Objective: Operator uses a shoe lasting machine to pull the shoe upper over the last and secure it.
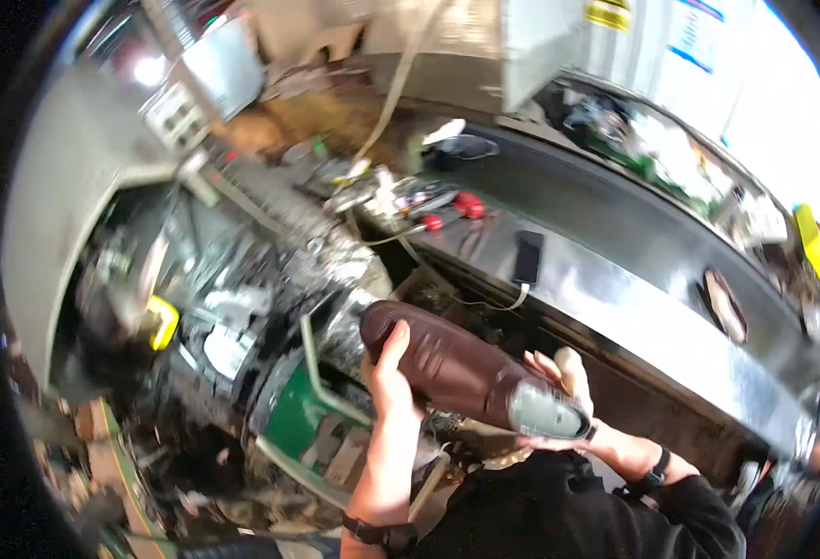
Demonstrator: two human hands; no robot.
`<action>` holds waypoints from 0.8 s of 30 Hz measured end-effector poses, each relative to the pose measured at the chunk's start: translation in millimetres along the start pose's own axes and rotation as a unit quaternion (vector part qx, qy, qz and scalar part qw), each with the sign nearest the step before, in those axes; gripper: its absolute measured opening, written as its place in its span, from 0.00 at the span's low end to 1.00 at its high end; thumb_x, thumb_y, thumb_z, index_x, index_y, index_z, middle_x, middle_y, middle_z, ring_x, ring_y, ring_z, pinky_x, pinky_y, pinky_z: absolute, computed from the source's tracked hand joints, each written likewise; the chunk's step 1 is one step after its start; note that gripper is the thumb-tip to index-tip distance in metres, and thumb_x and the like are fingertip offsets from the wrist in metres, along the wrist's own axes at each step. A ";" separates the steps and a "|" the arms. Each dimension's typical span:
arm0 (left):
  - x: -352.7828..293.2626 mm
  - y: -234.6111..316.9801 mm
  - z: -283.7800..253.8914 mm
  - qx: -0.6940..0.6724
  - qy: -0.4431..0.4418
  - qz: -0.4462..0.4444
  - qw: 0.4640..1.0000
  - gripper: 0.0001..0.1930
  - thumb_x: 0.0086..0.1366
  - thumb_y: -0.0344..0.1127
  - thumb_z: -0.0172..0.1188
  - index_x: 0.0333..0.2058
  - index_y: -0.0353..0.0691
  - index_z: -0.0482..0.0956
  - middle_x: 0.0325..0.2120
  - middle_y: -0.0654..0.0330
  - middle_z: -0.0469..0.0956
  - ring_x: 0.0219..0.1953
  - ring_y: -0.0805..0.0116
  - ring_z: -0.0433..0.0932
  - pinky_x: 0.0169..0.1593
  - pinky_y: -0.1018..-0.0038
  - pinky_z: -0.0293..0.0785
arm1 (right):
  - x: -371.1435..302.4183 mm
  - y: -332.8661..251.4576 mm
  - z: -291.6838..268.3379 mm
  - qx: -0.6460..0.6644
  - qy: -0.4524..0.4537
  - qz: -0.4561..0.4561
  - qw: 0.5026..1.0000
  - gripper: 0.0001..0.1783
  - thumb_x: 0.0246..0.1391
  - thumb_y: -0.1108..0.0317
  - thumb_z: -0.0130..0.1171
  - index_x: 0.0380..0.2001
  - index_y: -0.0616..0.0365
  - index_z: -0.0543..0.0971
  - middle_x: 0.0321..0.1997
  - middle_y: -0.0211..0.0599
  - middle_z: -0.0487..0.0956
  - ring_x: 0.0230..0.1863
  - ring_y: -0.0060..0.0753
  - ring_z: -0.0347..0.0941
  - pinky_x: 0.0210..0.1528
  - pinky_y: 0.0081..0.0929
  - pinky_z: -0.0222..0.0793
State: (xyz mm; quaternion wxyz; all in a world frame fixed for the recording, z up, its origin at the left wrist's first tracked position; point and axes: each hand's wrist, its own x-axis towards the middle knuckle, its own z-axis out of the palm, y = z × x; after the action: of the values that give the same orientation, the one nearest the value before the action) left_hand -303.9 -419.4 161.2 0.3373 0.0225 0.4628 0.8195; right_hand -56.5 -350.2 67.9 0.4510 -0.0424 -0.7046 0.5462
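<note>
A dark brown leather shoe upper (447, 359), stretched over a last, lies tilted between my two hands in front of my body. Its rounded toe end points to the upper left, and the pale green-grey last (545, 410) shows at the other end. My left hand (393, 377) grips the toe end, thumb pressed along the top and fingers mostly hidden underneath. Around the opening end is my right hand (566, 387), with fingers showing on the far side and part of the hand below. Dark bands circle both my wrists.
Along the right runs a metal-edged conveyor (605, 284) bearing a phone (528, 258) on a white cable and a brown shoe piece (726, 306). Red-handled tools (468, 205) lie near its left end. A cluttered machine (214, 307) stands left, beside a green bin (307, 419).
</note>
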 end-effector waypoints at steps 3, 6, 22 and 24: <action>36.3 -60.3 39.5 0.038 -0.068 -0.134 0.988 0.32 0.62 0.41 0.69 0.59 0.32 0.69 0.56 0.54 0.72 0.53 0.65 0.75 0.55 0.67 0.74 | 23.7 -22.8 -56.6 0.019 0.165 0.156 0.974 0.66 0.42 0.48 0.77 0.74 0.59 0.46 0.73 0.49 0.58 0.73 0.46 0.55 0.72 0.41 0.53; 16.6 -98.7 116.3 0.257 -0.212 -0.164 0.928 0.32 0.68 0.45 0.61 0.64 0.33 0.65 0.57 0.52 0.75 0.53 0.59 0.78 0.59 0.66 0.71 | 21.1 6.9 -163.6 0.249 0.375 0.328 0.830 0.44 0.50 0.59 0.70 0.67 0.59 0.63 0.63 0.43 0.72 0.62 0.42 0.70 0.64 0.44 0.68; -90.0 -111.0 332.3 0.107 -0.681 0.329 0.645 0.20 0.54 0.25 0.64 0.46 0.50 0.87 0.38 0.49 0.84 0.31 0.62 0.84 0.38 0.61 0.84 | 6.1 115.8 -543.9 -0.249 0.660 0.330 0.627 0.51 0.43 0.55 0.78 0.65 0.60 0.60 0.55 0.50 0.76 0.54 0.44 0.75 0.51 0.37 0.74; -70.4 -115.4 337.4 0.036 -0.707 0.397 0.585 0.17 0.56 0.27 0.65 0.46 0.48 0.87 0.41 0.47 0.83 0.32 0.58 0.85 0.38 0.58 0.84 | -48.9 133.0 -571.6 -0.473 0.582 0.238 0.617 0.50 0.51 0.60 0.73 0.67 0.65 0.54 0.59 0.51 0.72 0.59 0.45 0.71 0.58 0.41 0.69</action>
State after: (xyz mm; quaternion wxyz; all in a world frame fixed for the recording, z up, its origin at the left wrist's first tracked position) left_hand -70.4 -169.2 283.8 0.1985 0.7881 0.0531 0.5802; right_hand 304.5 94.1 -70.4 0.5384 -0.7248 -0.4210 0.0864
